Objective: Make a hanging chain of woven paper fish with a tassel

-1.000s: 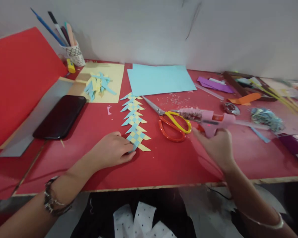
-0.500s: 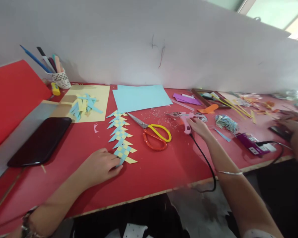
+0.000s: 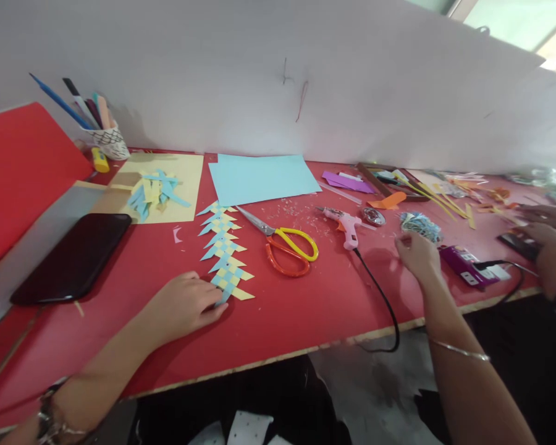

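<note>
red table [image 3: 296,321]: left hand [image 3: 181,308] partly hides woven strip [image 3: 223,247]; whether it or right hand [image 3: 421,258] grips, i cannot tell.

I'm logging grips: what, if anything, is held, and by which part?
The left hand touches the near end of the woven paper strip; whether it grips, or the right hand holds anything, is unclear.

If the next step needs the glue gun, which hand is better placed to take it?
Probably the right hand: it is nearer to the glue gun. The left hand touches the woven strip, and the scissors lie between it and the glue gun.
</note>
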{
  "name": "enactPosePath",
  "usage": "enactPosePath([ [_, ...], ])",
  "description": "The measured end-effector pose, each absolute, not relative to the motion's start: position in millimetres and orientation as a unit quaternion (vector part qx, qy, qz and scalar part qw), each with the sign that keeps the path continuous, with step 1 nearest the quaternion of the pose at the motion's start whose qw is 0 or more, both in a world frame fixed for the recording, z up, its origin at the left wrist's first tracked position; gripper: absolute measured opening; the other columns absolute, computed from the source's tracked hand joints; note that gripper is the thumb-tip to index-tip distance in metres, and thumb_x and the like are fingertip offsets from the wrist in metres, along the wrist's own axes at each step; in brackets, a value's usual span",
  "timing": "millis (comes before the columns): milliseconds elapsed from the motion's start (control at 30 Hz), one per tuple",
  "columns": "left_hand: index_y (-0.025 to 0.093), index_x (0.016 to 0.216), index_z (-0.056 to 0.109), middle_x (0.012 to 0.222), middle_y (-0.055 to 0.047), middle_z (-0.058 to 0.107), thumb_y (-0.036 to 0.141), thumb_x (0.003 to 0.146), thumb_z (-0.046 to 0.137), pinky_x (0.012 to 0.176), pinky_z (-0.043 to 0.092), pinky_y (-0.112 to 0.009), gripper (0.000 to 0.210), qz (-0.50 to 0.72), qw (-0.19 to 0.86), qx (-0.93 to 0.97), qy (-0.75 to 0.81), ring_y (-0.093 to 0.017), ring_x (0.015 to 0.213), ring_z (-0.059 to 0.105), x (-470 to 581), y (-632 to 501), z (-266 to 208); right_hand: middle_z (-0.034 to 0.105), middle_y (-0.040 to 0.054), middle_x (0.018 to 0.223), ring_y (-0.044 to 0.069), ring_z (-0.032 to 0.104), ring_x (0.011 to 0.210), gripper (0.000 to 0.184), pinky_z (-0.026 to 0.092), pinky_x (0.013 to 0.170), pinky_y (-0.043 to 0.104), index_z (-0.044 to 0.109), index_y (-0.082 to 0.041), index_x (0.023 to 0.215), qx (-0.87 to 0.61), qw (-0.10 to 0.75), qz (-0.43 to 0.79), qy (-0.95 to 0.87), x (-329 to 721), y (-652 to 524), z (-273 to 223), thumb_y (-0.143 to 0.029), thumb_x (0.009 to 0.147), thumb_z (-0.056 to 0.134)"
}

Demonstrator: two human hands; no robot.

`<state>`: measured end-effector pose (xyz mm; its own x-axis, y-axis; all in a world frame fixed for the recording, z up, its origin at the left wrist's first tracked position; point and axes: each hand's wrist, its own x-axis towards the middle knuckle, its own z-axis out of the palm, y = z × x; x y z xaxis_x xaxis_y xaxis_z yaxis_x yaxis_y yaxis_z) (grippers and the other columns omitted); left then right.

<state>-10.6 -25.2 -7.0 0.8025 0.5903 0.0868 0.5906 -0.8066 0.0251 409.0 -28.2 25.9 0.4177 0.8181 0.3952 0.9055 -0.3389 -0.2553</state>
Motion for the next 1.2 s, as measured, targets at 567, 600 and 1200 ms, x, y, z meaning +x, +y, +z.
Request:
enactPosePath([
  [567,0.018,0.097,0.052,0.093,-0.005,0.061,0.037,0.086,0.031,0.069,0.043,-0.025,0.031,-0.321,-0.316,-0.782,-0.432,-0.016,0.082,0.056,7.5,-45.5,34.4,0.061,0.0011,0.067,0.009,0.054,0.061,0.017,0.037,0.056,0.019,0.061,-0.016,0.075,-0.426,0.249,0.196,-0.847,194.9,-59.5,41.1,-0.018,0.083,0.046],
  [600,0.019,0.103,0.05,0.098,-0.005,0.06,0.038,0.085,0.035,0.071,0.043,-0.025,0.03,-0.302,-0.37,-0.765,-0.432,-0.016,0.085,0.056,12.5,-47.7,36.5,0.061,0.0008,0.068,0.009,0.053,0.061,0.017,0.036,0.055,0.019,0.059,-0.016,0.074,-0.425,0.237,0.191,-0.853,191.2,-58.6,42.1,-0.017,0.083,0.045],
  [1200,0.017,0.064,0.053,0.056,0.004,0.051,0.032,0.086,0.031,0.051,0.031,-0.018,0.035,-0.174,-0.355,-0.808,-0.436,-0.009,0.053,0.047,6.6,-47.7,33.8,0.055,0.0023,0.071,0.011,0.047,0.061,0.017,0.033,0.056,0.022,0.049,-0.016,0.075,-0.459,0.16,0.218,-0.846,189.1,-54.9,44.2,-0.017,0.085,0.035],
])
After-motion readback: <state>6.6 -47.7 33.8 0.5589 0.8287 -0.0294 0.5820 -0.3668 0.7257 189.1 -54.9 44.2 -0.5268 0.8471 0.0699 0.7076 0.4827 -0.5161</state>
